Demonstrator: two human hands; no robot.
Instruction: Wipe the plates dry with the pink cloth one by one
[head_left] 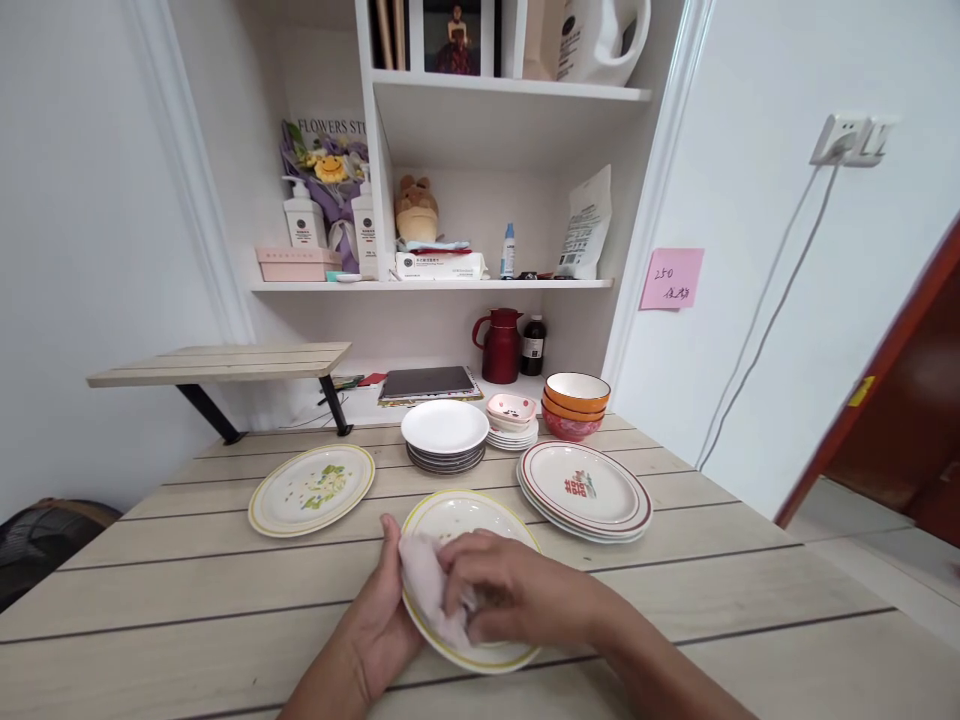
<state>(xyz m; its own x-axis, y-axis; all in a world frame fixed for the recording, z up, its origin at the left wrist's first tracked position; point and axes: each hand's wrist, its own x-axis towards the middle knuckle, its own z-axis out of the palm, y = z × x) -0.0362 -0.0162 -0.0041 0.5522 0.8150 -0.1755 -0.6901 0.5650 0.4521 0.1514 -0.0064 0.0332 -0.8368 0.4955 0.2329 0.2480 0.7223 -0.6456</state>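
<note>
A white plate with a yellow rim (465,508) is held tilted over the front of the table. My left hand (382,610) grips its left edge, thumb up along the rim and the other fingers underneath, partly hidden. Bunched in my right hand (510,590) is a white cloth or tissue (429,590), pressed on the plate's face toward the left rim. My right fingers are curled and slightly blurred. To the left lies a similar oval plate (313,490) with a yellow rim and a green pattern.
Oval plates with a dark red rim (585,487) are stacked at the right. Behind stand white plates (445,427), small dishes (512,412) and orange bowls (576,395). A red jug (501,345) stands farther back. A small raised shelf (225,362) is at the left.
</note>
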